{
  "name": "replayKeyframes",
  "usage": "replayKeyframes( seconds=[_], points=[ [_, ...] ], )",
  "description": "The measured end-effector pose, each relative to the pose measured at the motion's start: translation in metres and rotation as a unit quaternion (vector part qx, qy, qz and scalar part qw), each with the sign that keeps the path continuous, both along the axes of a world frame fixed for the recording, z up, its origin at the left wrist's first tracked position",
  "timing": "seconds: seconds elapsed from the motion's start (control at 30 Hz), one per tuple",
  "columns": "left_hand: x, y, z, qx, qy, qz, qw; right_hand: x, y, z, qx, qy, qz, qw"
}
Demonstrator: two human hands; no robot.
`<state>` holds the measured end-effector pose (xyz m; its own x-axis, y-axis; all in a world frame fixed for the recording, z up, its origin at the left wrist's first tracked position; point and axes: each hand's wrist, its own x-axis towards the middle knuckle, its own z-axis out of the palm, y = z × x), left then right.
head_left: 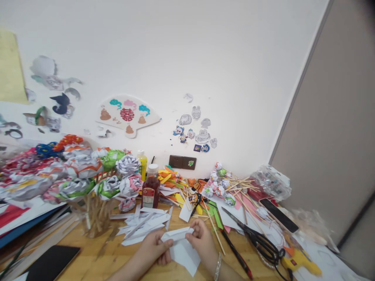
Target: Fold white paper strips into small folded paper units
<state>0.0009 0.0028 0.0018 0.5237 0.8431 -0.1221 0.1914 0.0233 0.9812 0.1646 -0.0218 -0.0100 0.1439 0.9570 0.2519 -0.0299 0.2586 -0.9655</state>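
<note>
A white sheet of paper [184,255] is held between my two hands over the wooden table, with its upper edge folded over into a flap. My left hand [156,246] pinches the left end of the fold, thumb on top. At the right end, my right hand [200,238] grips the same fold between thumb and fingers; a bracelet circles that wrist. Just beyond my left hand lies a pile of white paper strips [146,224]. A black pen with a red end [236,251] rests to the right of my right hand.
Paper flowers on sticks [84,187] crowd the left. A red-brown bottle [151,187] stands behind the strips. Black scissors [258,242], a yellow glue gun [303,261] and a phone [278,214] lie right. A black flat object [52,262] is at front left. Thin sticks [213,226] lie near my right hand.
</note>
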Motion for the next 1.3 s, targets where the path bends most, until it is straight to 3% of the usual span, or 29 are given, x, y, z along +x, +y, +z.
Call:
replayKeyframes(
  seconds=[0.37, 0.57, 0.73, 0.9, 1.07, 1.3],
  points=[
    [0.001, -0.004, 0.007, 0.005, 0.013, 0.001, 1.000, -0.001, -0.003, 0.000, -0.002, -0.014, 0.034, 0.999],
    [-0.001, -0.003, 0.001, 0.021, 0.006, 0.000, 1.000, -0.005, -0.006, 0.001, -0.006, -0.032, 0.074, 0.997],
    [0.002, -0.009, 0.006, 0.055, 0.026, -0.007, 0.998, -0.006, -0.013, 0.005, 0.002, -0.087, 0.082, 0.993],
    [0.005, -0.021, 0.016, 0.125, 0.052, -0.018, 0.991, -0.008, -0.022, 0.010, 0.044, -0.227, 0.078, 0.970],
    [0.003, -0.021, 0.014, 0.163, 0.074, -0.033, 0.983, -0.010, -0.021, 0.007, 0.034, -0.228, 0.093, 0.969],
    [0.003, -0.019, 0.015, 0.108, 0.049, -0.050, 0.992, -0.006, -0.015, -0.001, 0.010, -0.224, 0.057, 0.973]
  ],
)
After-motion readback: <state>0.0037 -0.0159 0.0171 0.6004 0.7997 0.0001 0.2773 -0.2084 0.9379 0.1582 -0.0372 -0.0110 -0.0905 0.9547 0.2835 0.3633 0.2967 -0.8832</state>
